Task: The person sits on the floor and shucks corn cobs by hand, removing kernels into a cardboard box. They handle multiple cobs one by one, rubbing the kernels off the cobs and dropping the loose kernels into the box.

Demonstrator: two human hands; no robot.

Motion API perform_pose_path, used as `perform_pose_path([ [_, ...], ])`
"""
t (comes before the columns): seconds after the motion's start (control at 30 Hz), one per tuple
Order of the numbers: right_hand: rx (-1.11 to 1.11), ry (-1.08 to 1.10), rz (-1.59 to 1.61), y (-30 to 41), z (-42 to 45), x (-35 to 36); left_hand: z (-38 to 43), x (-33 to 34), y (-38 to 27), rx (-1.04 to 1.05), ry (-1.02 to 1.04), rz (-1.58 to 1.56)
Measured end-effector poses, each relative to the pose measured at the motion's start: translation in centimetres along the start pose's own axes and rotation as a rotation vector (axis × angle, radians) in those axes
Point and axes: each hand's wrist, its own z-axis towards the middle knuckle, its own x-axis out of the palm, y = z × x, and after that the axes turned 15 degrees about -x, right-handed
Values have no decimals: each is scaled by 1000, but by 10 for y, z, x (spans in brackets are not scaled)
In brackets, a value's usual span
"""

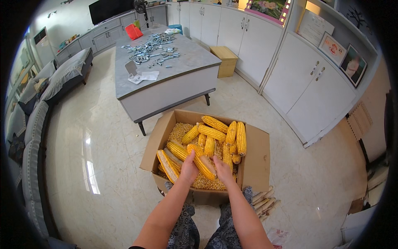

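Note:
Between my two hands is a yellow ear of corn (201,162), tilted over an open cardboard box (256,155). A pale bare strip, stripped of kernels, runs along its right side. My left hand (189,169) grips its left side, thumb along the upper part. My right hand (223,169) holds it from the right, thumb at the bare strip; its other fingers are partly hidden. Loose corn kernels (182,129) cover the box's bottom. Several more ears of corn (212,133) lie on them, mostly at the back and right. At the left rests a partly stripped ear (168,166).
Bare corncobs (264,204) are piled on the floor right of my legs, near a clear plastic bag (279,238). Beyond the box stands a grey-topped table (186,62) with many small metal cylinders (149,46). A sofa (32,158) lines the left, white cabinets (306,77) the right.

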Motion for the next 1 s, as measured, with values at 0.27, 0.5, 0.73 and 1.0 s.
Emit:
perform_pose_path([
  [0.27, -47, 34, 467, 16, -1, 11, -13, 22, 17, 6, -5, 203],
  [0.5, -150, 32, 479, 46, -12, 12, -10, 13, 17, 72, -4, 174],
  [0.73, -148, 46, 772, 34, -8, 13, -8, 17, 14, 49, -7, 167],
  [1.0, -91, 9, 598, 50, -10, 15, 6, 1, 22, 75, -89, 330],
])
